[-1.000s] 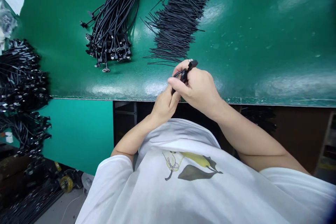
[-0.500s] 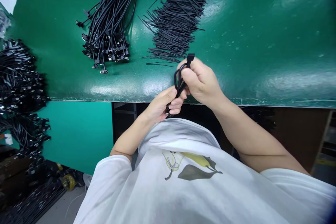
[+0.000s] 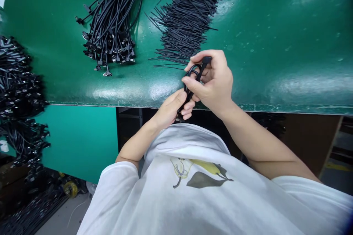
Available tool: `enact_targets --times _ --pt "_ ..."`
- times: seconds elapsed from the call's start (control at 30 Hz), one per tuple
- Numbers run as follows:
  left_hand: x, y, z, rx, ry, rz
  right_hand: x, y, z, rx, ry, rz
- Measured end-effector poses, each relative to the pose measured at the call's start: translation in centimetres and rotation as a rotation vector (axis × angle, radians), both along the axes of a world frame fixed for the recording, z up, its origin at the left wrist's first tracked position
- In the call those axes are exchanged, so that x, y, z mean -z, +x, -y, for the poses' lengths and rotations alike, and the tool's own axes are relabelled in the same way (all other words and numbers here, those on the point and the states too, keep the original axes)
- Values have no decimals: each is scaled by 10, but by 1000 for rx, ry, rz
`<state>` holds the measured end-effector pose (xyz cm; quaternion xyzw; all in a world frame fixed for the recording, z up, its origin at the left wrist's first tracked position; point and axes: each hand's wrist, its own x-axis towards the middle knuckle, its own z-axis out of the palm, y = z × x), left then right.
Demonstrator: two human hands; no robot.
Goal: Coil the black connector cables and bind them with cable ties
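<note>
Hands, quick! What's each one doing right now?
Left hand: closed, holding the folded black connector cable.
Right hand: curled around its looped end; can't tell if gripping.

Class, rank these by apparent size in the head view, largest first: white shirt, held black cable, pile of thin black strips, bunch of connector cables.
1. White shirt
2. Bunch of connector cables and pile of thin black strips: too alike to rank
3. Held black cable

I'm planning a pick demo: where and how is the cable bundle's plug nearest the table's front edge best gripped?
Probably pinch the plug by the two ends of its wide body, coming from the table's front edge: it juts out ahead of the other plugs in the bundle, and its cord runs away from that side.
</note>
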<state>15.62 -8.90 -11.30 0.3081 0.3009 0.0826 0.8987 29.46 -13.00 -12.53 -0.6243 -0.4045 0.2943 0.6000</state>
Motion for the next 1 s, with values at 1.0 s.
enact_targets --times 1.0 --pt "-11 -14 17 38 -298 41 -23 1 8 -202 -139 -235"
